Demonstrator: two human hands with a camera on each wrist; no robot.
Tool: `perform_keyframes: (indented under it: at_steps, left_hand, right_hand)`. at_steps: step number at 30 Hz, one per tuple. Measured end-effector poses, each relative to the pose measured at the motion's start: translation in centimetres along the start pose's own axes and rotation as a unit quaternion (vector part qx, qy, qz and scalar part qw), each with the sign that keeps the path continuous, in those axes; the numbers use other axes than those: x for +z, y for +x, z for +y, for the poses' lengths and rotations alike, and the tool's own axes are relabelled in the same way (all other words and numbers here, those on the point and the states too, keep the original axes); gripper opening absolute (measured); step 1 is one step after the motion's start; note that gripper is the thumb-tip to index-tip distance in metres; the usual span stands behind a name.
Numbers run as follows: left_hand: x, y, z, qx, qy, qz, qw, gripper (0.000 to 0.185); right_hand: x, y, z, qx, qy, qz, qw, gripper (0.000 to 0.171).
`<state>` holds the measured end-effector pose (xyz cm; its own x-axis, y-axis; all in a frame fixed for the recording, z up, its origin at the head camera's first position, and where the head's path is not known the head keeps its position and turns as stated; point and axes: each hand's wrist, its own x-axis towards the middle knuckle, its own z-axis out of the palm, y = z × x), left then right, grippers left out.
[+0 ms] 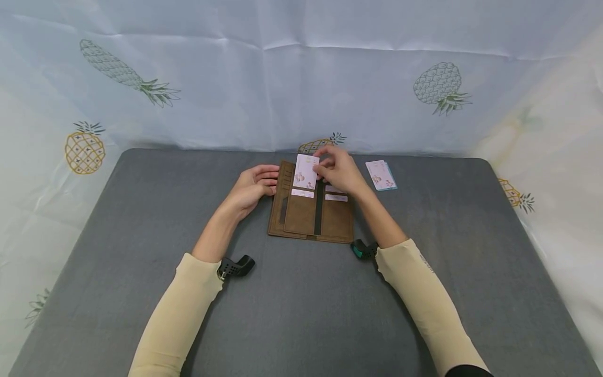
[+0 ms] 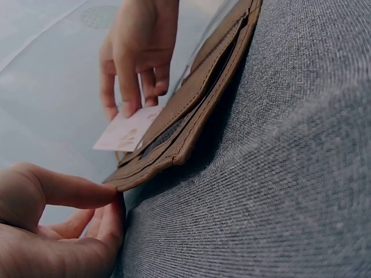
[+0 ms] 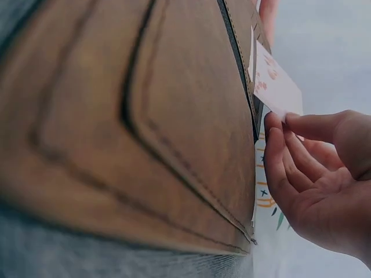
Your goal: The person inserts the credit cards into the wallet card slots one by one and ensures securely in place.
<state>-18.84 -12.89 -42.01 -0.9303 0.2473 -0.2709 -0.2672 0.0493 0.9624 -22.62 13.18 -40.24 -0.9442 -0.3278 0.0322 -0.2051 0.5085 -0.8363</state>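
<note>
A brown leather wallet (image 1: 311, 214) lies open on the grey table (image 1: 141, 209), with white cards showing in two of its slots. My right hand (image 1: 340, 168) pinches a white and pink card (image 1: 306, 172) over the wallet's far end; the same card (image 2: 124, 132) (image 3: 275, 87) shows in both wrist views beside the wallet (image 2: 191, 98) (image 3: 133, 127). My left hand (image 1: 254, 184) rests at the wallet's left edge, its fingers (image 2: 69, 191) lightly curled and touching the leather rim.
A small stack of cards (image 1: 380, 175) lies on the table right of the wallet. A pale cloth with pineapple prints (image 1: 301, 78) hangs behind and around the table. Bare grey surface spreads to the left, right and front.
</note>
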Motion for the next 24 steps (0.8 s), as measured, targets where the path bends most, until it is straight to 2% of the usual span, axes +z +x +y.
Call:
perform_keyframes:
  at_steps: [16, 24]
  left_hand:
    - [0.07, -0.13, 0.07, 0.004, -0.001, -0.002, 1.0, 0.067]
    - [0.06, -0.08, -0.05, 0.004, -0.002, -0.002, 1.0, 0.068]
  right_hand:
    - [-0.35, -0.1, 0.4, 0.051, -0.007, -0.058, 0.997, 0.036]
    - [-0.64, -0.4, 0.46, 0.048, -0.014, -0.08, 0.996, 0.033]
